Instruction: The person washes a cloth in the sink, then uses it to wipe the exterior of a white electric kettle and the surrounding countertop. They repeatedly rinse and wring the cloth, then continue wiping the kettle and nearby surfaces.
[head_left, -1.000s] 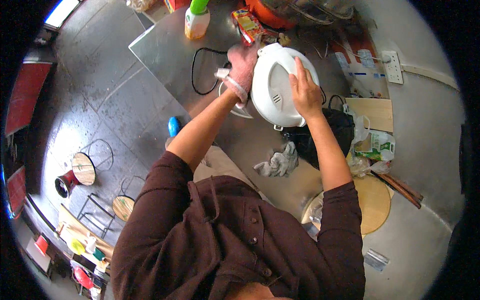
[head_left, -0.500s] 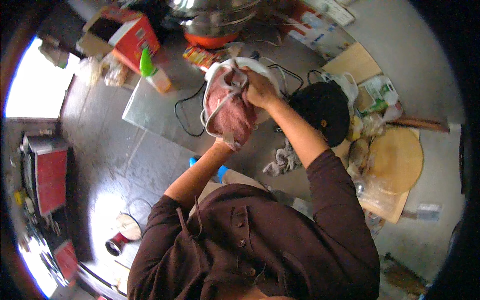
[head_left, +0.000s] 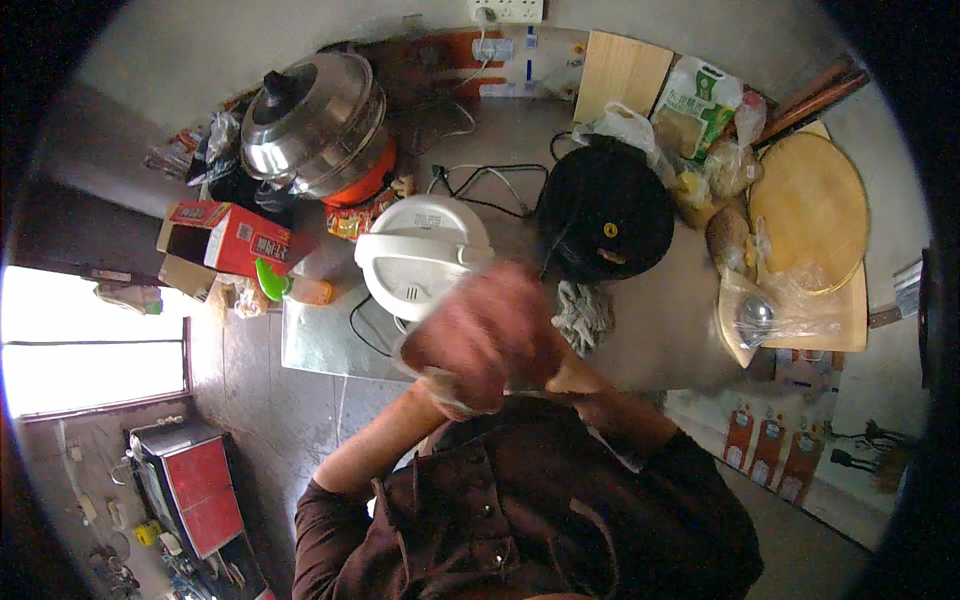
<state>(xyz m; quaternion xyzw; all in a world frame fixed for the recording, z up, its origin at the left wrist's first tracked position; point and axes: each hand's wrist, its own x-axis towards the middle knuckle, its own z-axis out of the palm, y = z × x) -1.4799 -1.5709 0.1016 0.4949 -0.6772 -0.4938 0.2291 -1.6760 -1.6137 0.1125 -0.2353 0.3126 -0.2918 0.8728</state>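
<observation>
Head view: both hands were raised close in front of the chest, above the near edge of the counter (head_left: 640, 340), and both were heavily motion-blurred. The left hand (head_left: 455, 375) and the right hand (head_left: 520, 320) overlapped into 1 pinkish blur, together with what appeared to be a pink cloth (head_left: 480, 345) bunched between them; the exact boundary between cloth and skin could not be resolved. The fingers of the left hand appeared curled around the cloth; whether the fingers of the right hand were closed or spread could not be told. The cloth was held in the air, clear of the counter, just in front of the white rice cooker (head_left: 420, 255), whose lid was closed. A black cable ran from the cooker toward the wall. To the right of the cooker stood a round black appliance (head_left: 605, 210), and a crumpled grey rag (head_left: 585, 315) lay on the counter just in front of it, near the right hand. Behind the cooker stood a steel pot with a lid (head_left: 315, 120). A round wooden board (head_left: 810, 210) lay at the right end of the counter.
</observation>
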